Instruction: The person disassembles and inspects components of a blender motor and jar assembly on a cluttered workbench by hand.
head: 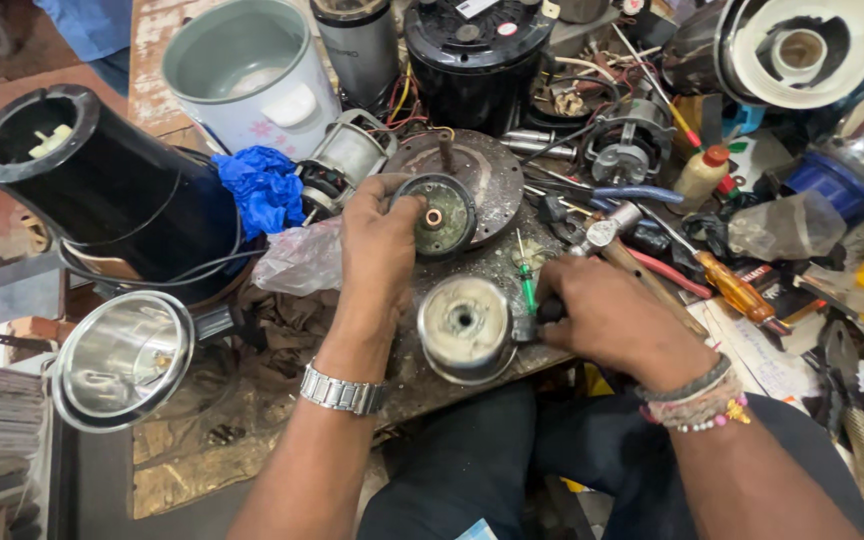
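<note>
1. Cluttered tabletop (472,262) keeps tools near.
2. My left hand (380,240) closes on a round base (438,215), tilted to show its middle.
3. My right hand (612,315) grips a steel jar's (465,325) handle, steadying it at the front edge.

Two hands are at work: the left hand (380,235) and the right hand (612,318), each on one of two round metal parts, a dark disc (438,215) and a pale steel cup (465,324). Two loose electric motors lie behind them, one (344,160) beside the single blue cloth (264,186) and one (624,148) farther right. There is one black cylinder housing (102,180), one white cooker pot (250,72), one shiny steel jar (124,358), one green screwdriver (527,283) and one orange-handled screwdriver (734,288).
</note>
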